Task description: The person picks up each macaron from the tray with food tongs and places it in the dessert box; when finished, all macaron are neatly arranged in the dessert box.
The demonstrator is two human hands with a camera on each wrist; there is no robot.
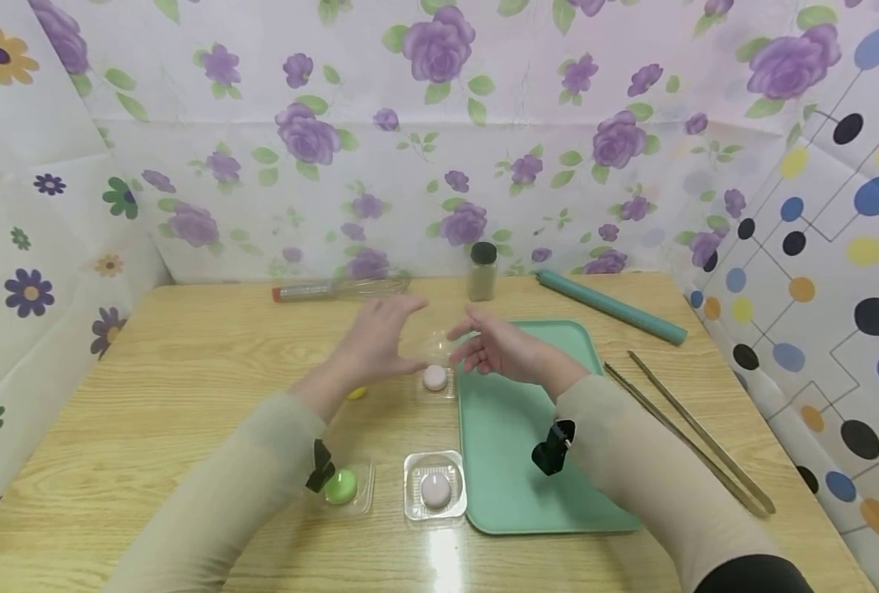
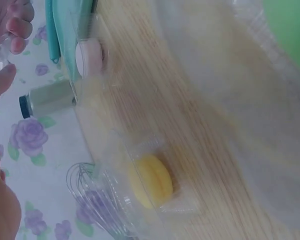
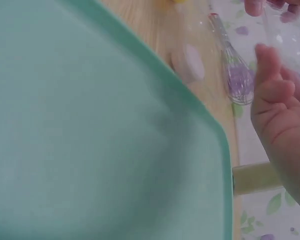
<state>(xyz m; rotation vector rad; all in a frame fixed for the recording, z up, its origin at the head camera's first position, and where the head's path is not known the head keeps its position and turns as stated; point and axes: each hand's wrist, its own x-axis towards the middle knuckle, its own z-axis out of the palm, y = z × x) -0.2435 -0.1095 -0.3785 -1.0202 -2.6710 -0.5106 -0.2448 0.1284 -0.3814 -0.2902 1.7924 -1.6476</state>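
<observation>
My left hand [image 1: 376, 338] is raised over the table with thumb and fingers spread in a wide curve. A clear plastic lid [image 1: 439, 346], hard to make out, is between the two hands; my left fingers seem to hold it. Close to its right side, my right hand [image 1: 509, 350] has loosely bent fingers and no visible grip. Below the hands sits a pale pink macaron [image 1: 435, 378] in a clear plastic box. A yellow macaron [image 2: 151, 181] in another clear box lies below the left hand. Nearer stand boxes with a green macaron [image 1: 341, 487] and a lilac macaron [image 1: 435, 490].
Beneath the right arm lies a green tray [image 1: 535, 494]. Long metal tongs [image 1: 691, 428] and a teal roll [image 1: 610, 306] are to the right. At the back are a whisk [image 1: 338, 288] and a dark-capped jar [image 1: 482, 272], before a flowered backdrop.
</observation>
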